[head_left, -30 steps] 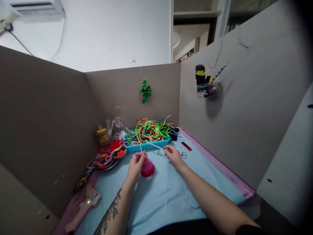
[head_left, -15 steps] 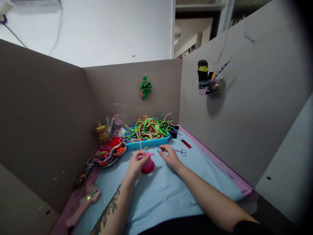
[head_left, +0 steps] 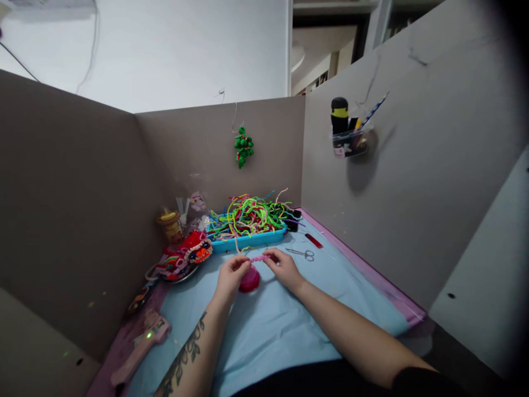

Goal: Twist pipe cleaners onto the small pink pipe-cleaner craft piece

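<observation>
Between my two hands stretches a short pink twisted pipe cleaner (head_left: 258, 258). My left hand (head_left: 232, 274) pinches its left end with thumb and fingertips. At the other end, my right hand (head_left: 284, 269) has its fingers closed on the pink piece. Just below it, a round magenta object (head_left: 249, 279) rests on the blue cloth, partly behind my left fingers; its kind is unclear. Small scissors (head_left: 301, 253) lie on the cloth to the right of my right hand.
A blue tray (head_left: 248, 241) heaped with colourful pipe cleaners stands behind my hands. At left are a metal dish (head_left: 182, 277) of fuzzy pieces and a pink glue gun (head_left: 140, 347). Grey panels (head_left: 219, 138) enclose the table on three sides. A red strip (head_left: 313, 241) lies far right.
My right hand has moved left and taken hold of the right end of the pink pipe cleaner. My left hand keeps its grip. The view has shifted slightly.
</observation>
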The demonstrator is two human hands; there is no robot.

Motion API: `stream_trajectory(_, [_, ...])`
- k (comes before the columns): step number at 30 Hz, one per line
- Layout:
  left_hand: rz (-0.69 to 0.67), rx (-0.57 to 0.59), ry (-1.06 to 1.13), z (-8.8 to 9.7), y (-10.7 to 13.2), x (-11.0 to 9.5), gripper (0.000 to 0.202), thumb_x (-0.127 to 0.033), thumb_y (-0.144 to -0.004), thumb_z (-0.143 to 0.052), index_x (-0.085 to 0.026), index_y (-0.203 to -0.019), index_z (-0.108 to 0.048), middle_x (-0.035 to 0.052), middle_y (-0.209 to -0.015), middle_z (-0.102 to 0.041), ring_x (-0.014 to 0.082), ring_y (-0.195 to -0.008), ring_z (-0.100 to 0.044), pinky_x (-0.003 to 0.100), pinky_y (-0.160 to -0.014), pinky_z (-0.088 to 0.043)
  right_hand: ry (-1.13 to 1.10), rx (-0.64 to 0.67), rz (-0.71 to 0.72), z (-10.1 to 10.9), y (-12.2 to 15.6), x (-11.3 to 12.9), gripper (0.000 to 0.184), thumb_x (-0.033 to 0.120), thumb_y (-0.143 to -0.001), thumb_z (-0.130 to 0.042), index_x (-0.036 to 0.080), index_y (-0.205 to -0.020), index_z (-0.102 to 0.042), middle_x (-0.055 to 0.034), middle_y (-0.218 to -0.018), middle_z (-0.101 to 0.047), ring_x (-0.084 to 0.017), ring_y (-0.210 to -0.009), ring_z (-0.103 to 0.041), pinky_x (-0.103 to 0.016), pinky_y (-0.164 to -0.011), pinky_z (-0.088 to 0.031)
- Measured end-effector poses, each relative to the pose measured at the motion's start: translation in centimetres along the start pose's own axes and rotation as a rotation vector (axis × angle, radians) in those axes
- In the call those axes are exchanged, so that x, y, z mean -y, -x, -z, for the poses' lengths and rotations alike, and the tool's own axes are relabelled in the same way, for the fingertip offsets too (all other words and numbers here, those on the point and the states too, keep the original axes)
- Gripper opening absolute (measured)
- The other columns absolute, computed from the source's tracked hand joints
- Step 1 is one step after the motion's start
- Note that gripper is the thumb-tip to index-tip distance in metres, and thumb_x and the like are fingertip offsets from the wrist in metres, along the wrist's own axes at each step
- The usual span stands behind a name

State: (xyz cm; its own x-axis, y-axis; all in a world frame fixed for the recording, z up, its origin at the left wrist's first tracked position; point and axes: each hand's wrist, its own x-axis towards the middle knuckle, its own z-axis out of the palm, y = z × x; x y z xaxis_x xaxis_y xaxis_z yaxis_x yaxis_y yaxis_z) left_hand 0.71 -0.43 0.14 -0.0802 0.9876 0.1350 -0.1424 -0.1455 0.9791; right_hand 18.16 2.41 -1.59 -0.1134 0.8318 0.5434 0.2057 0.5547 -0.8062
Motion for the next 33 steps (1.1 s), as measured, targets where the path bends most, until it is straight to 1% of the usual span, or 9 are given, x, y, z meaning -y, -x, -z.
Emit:
stream_trajectory(6, [-0.023,-0.141,-0.008,0.6,-0.3,-0.8,0.034,-0.033,-0.053,-0.079,-0.013,-0.079,-0.069,0.0044,-0.07,-0.069,0.0148,-0.063,-0.06,0.025,-0.062,-0.045,-0.035,-0.117,-0.056,0.3,-0.3,-0.4,0.023,0.039,-0.08,-0.055,0.018,-0.087,-0.063,-0.0045,-0.077,-0.064,-0.017,-0.069,-0.056,-0.028,-0.064,-0.045])
stream_trajectory(10, [-0.014,-0.101,-0.019,0.6,-0.3,-0.8,0.034,-0.033,-0.055,-0.077,-0.012,-0.082,-0.069,0.0061,-0.071,-0.07,0.0154,-0.062,-0.062,0.025,-0.062,-0.046,-0.087,-0.069,-0.083,0.1,-0.3,-0.5,0.022,0.036,-0.077,-0.059,0.017,-0.087,-0.063,-0.0037,-0.077,-0.063,-0.016,-0.069,-0.056,-0.027,-0.064,-0.045])
stream_trajectory(14, [-0.025,-0.045,-0.078,0.4,-0.3,-0.4,0.033,-0.032,-0.059,-0.074,-0.012,-0.085,-0.07,0.0084,-0.079,-0.071,0.0174,-0.069,-0.063,0.026,-0.066,-0.047,-0.156,-0.008,-0.077,-0.2,-0.1,-0.5,0.023,0.034,-0.076,-0.06,0.017,-0.091,-0.062,-0.0025,-0.077,-0.061,-0.015,-0.069,-0.056,-0.027,-0.065,-0.046])
stream_trajectory(19, [-0.074,-0.054,-0.13,0.3,-0.2,0.0,0.028,-0.028,-0.061,-0.073,-0.013,-0.084,-0.07,0.0091,-0.084,-0.071,0.0192,-0.075,-0.064,0.029,-0.071,-0.048,-0.266,0.083,-0.091,-0.6,0.1,-0.5,0.027,0.03,-0.073,-0.062,0.018,-0.097,-0.059,-0.0027,-0.085,-0.061,-0.014,-0.074,-0.058,-0.026,-0.067,-0.048])
stream_trajectory(22, [-0.101,-0.05,-0.162,0.2,-0.1,0.0,0.026,-0.029,-0.061,-0.072,-0.015,-0.083,-0.07,0.0083,-0.082,-0.071,0.0192,-0.074,-0.064,0.029,-0.071,-0.049,-0.271,0.129,-0.106,-0.9,0.3,-0.4,0.025,0.028,-0.073,-0.062,0.018,-0.096,-0.059,-0.0008,-0.078,-0.059,-0.012,-0.066,-0.056,-0.024,-0.061,-0.047])
stream_trajectory(26, [-0.138,-0.075,-0.192,0.4,-0.3,-0.2,0.022,-0.029,-0.062,-0.071,-0.016,-0.079,-0.071,0.0071,-0.078,-0.071,0.019,-0.072,-0.064,0.028,-0.07,-0.049,-0.253,0.08,-0.124,-0.9,0.2,-0.5,0.019,0.031,-0.076,-0.059,0.018,-0.09,-0.059,0.0011,-0.068,-0.056,-0.011,-0.058,-0.052,-0.023,-0.055,-0.044])
stream_trajectory(29, [-0.165,-0.127,-0.193,0.6,-0.4,-0.4,0.02,-0.029,-0.062,-0.071,-0.016,-0.078,-0.071,0.0063,-0.076,-0.07,0.019,-0.072,-0.063,0.028,-0.069,-0.048,-0.225,-0.001,-0.109,-0.6,0.0,-0.5,0.019,0.031,-0.075,-0.06,0.017,-0.088,-0.06,-0.001,-0.075,-0.06,-0.012,-0.065,-0.055,-0.025,-0.061,-0.046])
stream_trajectory(31, [-0.174,-0.117,-0.206,0.7,-0.5,-0.4,0.019,-0.028,-0.062,-0.07,-0.016,-0.077,-0.071,0.0063,-0.076,-0.07,0.0191,-0.072,-0.063,0.028,-0.069,-0.048,-0.213,0.007,-0.087,-0.6,0.0,-0.4,0.018,0.031,-0.074,-0.061,0.017,-0.087,-0.061,-0.0019,-0.078,-0.061,-0.014,-0.07,-0.057,-0.026,-0.066,-0.047])
stream_trajectory(33, [-0.175,-0.075,-0.227,0.6,-0.4,-0.3,0.017,-0.027,-0.063,-0.069,-0.016,-0.076,-0.071,0.0065,-0.076,-0.07,0.0191,-0.072,-0.063,0.029,-0.07,-0.048,-0.202,0.058,-0.08,-0.6,0.2,-0.2,0.018,0.03,-0.074,-0.061,0.018,-0.088,-0.061,-0.0019,-0.079,-0.062,-0.014,-0.072,-0.057,-0.026,-0.067,-0.047])
